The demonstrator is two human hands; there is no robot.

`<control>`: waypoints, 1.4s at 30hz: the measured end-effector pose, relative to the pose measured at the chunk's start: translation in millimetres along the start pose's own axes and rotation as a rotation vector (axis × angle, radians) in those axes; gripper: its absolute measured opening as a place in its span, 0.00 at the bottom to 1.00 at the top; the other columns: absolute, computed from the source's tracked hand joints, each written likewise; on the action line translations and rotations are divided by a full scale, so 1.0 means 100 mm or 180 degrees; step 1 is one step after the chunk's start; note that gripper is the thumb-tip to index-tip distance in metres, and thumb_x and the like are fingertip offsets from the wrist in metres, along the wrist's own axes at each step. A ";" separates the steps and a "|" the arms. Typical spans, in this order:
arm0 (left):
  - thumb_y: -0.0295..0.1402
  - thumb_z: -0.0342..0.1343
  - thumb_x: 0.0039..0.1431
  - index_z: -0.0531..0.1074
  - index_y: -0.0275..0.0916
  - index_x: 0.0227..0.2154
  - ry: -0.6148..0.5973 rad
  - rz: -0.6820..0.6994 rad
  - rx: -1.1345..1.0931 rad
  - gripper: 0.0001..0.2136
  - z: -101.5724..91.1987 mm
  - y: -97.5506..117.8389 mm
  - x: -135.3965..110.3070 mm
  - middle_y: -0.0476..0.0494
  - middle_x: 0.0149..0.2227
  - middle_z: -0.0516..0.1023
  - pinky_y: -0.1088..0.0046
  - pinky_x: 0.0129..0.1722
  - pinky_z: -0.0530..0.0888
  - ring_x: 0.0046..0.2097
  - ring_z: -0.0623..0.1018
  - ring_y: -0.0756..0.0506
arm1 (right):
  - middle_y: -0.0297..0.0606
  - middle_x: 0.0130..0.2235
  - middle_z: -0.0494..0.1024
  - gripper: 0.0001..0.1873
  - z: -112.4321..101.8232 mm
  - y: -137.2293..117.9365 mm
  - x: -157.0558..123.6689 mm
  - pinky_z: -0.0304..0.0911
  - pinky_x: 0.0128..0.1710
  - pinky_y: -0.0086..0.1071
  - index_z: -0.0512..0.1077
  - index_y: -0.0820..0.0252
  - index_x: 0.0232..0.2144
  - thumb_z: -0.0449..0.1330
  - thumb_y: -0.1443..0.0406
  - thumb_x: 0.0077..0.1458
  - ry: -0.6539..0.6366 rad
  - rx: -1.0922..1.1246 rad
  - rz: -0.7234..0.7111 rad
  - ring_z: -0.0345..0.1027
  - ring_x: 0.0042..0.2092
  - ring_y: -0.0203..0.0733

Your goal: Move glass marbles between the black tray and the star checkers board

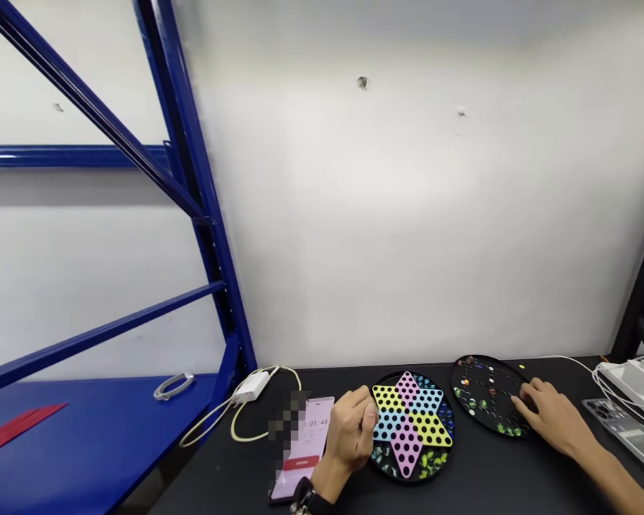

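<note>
My left hand (351, 429) is closed at the left edge of a round Chinese checkers board (408, 415), its fingers curled so that whatever they hold is hidden. The board has a pink, yellow and light-blue star with dark holes. Blue marbles (446, 415) and yellow-green marbles (433, 461) lie in the pockets around the star. To its right is a round black board (494, 418) with scattered marbles, several of them green (509, 430). Over that board's right edge reaches my right hand (552, 418), with fingertips low and apart; no marble shows between them.
A phone (305, 447) showing a timer lies left of my left hand. White cables and an adapter (252, 385) lie behind it. At the right are a clear-cased device (622, 436) and a power strip (636, 386). A blue metal frame (193, 143) stands at left.
</note>
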State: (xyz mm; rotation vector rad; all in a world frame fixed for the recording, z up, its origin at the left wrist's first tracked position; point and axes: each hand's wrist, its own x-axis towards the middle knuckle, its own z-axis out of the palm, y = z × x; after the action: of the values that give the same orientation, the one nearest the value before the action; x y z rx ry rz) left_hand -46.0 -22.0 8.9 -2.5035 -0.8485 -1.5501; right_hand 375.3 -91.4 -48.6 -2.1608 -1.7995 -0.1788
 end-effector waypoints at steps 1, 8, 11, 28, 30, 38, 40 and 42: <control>0.28 0.37 0.68 0.61 0.41 0.17 -0.0004 -0.0005 0.0016 0.22 0.00 0.00 0.00 0.50 0.20 0.65 0.71 0.27 0.60 0.23 0.66 0.50 | 0.42 0.38 0.73 0.18 0.04 0.09 -0.02 0.62 0.37 0.41 0.69 0.53 0.32 0.48 0.50 0.61 -0.0043 0.0089 0.0033 0.71 0.39 0.51; 0.29 0.35 0.70 0.60 0.41 0.18 -0.0077 0.0006 0.0077 0.22 -0.01 -0.01 -0.01 0.50 0.20 0.65 0.72 0.26 0.60 0.23 0.66 0.50 | 0.35 0.29 0.71 0.17 0.14 0.13 -0.21 0.58 0.31 0.36 0.60 0.52 0.25 0.47 0.53 0.62 -0.0256 0.0443 0.0050 0.69 0.28 0.44; 0.29 0.35 0.70 0.60 0.41 0.18 -0.0092 0.0023 0.0069 0.22 0.00 0.00 0.00 0.50 0.20 0.65 0.72 0.26 0.60 0.24 0.67 0.50 | 0.37 0.27 0.73 0.20 0.13 0.05 -0.25 0.55 0.31 0.36 0.58 0.53 0.21 0.45 0.53 0.63 -0.0203 0.0190 0.0032 0.70 0.28 0.46; 0.27 0.38 0.68 0.61 0.40 0.19 -0.0125 0.0074 -0.0054 0.20 0.02 0.05 0.01 0.50 0.21 0.66 0.73 0.27 0.61 0.25 0.68 0.50 | 0.31 0.20 0.66 0.21 0.12 -0.18 -0.37 0.48 0.27 0.34 0.54 0.53 0.20 0.49 0.52 0.62 0.0258 0.0882 0.0237 0.57 0.23 0.40; 0.27 0.38 0.68 0.60 0.40 0.19 -0.0119 0.0064 -0.0041 0.20 0.02 0.05 0.00 0.50 0.21 0.67 0.73 0.27 0.61 0.25 0.68 0.50 | 0.29 0.18 0.60 0.23 0.06 -0.17 -0.34 0.48 0.26 0.33 0.53 0.53 0.19 0.53 0.50 0.58 0.0505 0.1501 0.0493 0.53 0.22 0.38; 0.28 0.38 0.68 0.61 0.41 0.18 -0.0160 0.0062 -0.0038 0.20 0.01 0.04 0.01 0.49 0.21 0.67 0.72 0.26 0.61 0.24 0.68 0.49 | 0.24 0.18 0.53 0.17 -0.51 -0.06 0.27 0.47 0.16 0.27 0.50 0.52 0.22 0.48 0.56 0.61 0.1166 0.5421 0.2520 0.50 0.17 0.32; 0.28 0.37 0.69 0.61 0.41 0.18 -0.0158 0.0044 -0.0026 0.21 0.01 0.04 0.01 0.49 0.21 0.67 0.72 0.26 0.61 0.24 0.68 0.49 | 0.27 0.19 0.59 0.13 -0.43 -0.13 0.35 0.49 0.16 0.27 0.54 0.52 0.23 0.47 0.60 0.59 0.0873 0.5370 0.2655 0.55 0.18 0.33; 0.28 0.36 0.69 0.61 0.41 0.18 -0.0157 0.0039 -0.0009 0.21 0.01 0.04 0.01 0.49 0.21 0.67 0.72 0.26 0.61 0.24 0.68 0.49 | 0.27 0.19 0.59 0.10 -0.26 -0.24 0.36 0.42 0.15 0.26 0.57 0.54 0.23 0.51 0.62 0.54 0.0610 0.5255 0.2633 0.50 0.16 0.31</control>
State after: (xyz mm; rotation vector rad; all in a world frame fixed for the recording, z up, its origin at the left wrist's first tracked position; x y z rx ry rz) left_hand -43.2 -24.5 9.9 -2.5538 -0.8361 -1.4927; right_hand 361.7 -62.8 -9.3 -1.2391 -0.3085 0.9013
